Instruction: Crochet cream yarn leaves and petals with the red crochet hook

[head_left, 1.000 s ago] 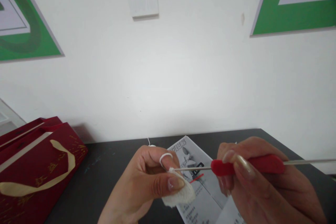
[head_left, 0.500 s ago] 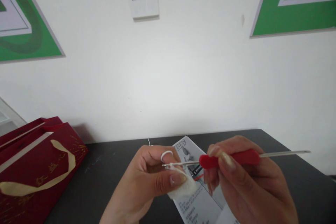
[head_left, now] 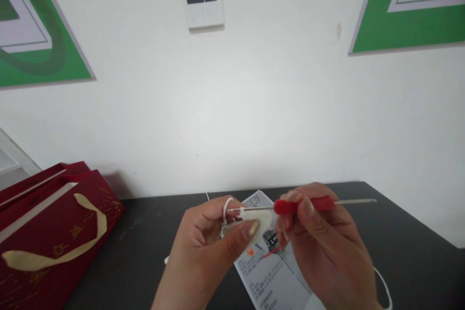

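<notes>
My left hand [head_left: 214,242] pinches a small white crochet piece [head_left: 263,220] between thumb and fingers. White yarn [head_left: 225,206] loops round my left index finger. In my right hand [head_left: 323,242] is a crochet hook with a red grip [head_left: 303,205], held like a pencil. Its metal shaft points left and lies along the top of the white piece, with the tip by the yarn loop at my left index finger. The other metal end sticks out to the right. My left thumb and fingers hide part of the piece.
A printed instruction sheet [head_left: 261,278] lies on the dark table [head_left: 145,247] beneath my hands. Red gift bags [head_left: 61,232] with a cream ribbon stand at the left. Yarn [head_left: 384,283] hangs beside my right wrist. Behind the table rises a white wall [head_left: 254,106].
The hook has swung more level and shifted left with my right hand. My left hand has turned and risen slightly, showing more of the white piece. Yarn now shows by my right wrist.
</notes>
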The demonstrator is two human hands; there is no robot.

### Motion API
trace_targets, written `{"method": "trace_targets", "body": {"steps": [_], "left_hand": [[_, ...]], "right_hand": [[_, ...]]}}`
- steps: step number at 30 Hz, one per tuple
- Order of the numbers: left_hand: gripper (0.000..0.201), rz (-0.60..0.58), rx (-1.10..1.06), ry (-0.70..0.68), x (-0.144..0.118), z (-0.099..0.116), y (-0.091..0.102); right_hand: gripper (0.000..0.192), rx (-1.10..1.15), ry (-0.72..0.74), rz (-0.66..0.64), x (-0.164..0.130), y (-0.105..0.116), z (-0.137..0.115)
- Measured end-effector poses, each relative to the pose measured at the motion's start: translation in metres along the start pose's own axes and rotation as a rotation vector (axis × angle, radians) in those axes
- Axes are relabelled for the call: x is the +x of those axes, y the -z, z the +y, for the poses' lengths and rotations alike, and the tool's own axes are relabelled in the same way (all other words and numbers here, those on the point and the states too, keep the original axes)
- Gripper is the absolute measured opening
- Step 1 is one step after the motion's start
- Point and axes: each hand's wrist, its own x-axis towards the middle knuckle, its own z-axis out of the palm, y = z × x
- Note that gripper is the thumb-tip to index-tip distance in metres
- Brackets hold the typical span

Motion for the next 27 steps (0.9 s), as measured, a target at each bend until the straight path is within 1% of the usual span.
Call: {"method": "trace_targets", "body": {"steps": [4, 6, 8, 9, 12, 14, 16, 18, 22, 25, 27], "left_hand": [[0.012, 0.079, 0.036, -0.055, -0.003, 0.002, 0.001], [0.011, 0.096, 0.04, -0.095, -0.006, 0.001, 0.0], [0.015, 0.106, 0.019, -0.112, -0.008, -0.001, -0.002], [0.018, 0.129, 0.003, -0.124, -0.008, -0.003, -0.003], [0.03, 0.252, -0.023, -0.182, -0.009, -0.005, -0.006], [0.035, 0.282, -0.022, -0.212, -0.008, -0.006, -0.005], [0.034, 0.27, -0.02, -0.208, -0.006, -0.008, -0.003], [0.032, 0.267, -0.044, -0.176, -0.003, -0.01, 0.0], [0.03, 0.225, -0.134, -0.073, 0.0, -0.014, 0.004], [0.027, 0.18, -0.171, -0.029, 0.001, -0.015, 0.004], [0.028, 0.17, -0.181, -0.011, 0.001, -0.014, 0.003]], "right_hand": [[0.011, 0.067, -0.12, 0.013, 0.005, -0.003, 0.006], [0.012, 0.1, -0.168, 0.018, 0.005, -0.004, 0.009], [0.012, 0.123, -0.193, 0.022, 0.005, -0.004, 0.012], [0.011, 0.131, -0.198, 0.023, 0.006, -0.003, 0.013], [0.011, 0.15, -0.209, 0.028, 0.007, -0.002, 0.014], [0.011, 0.17, -0.222, 0.033, 0.007, -0.002, 0.014], [0.011, 0.185, -0.226, 0.038, 0.007, -0.003, 0.014], [0.011, 0.179, -0.211, 0.044, 0.006, -0.004, 0.015], [0.009, 0.135, -0.13, 0.058, 0.003, -0.005, 0.015], [0.008, 0.107, -0.073, 0.062, 0.002, -0.005, 0.015], [0.007, 0.096, -0.043, 0.067, 0.002, -0.005, 0.014]]}}
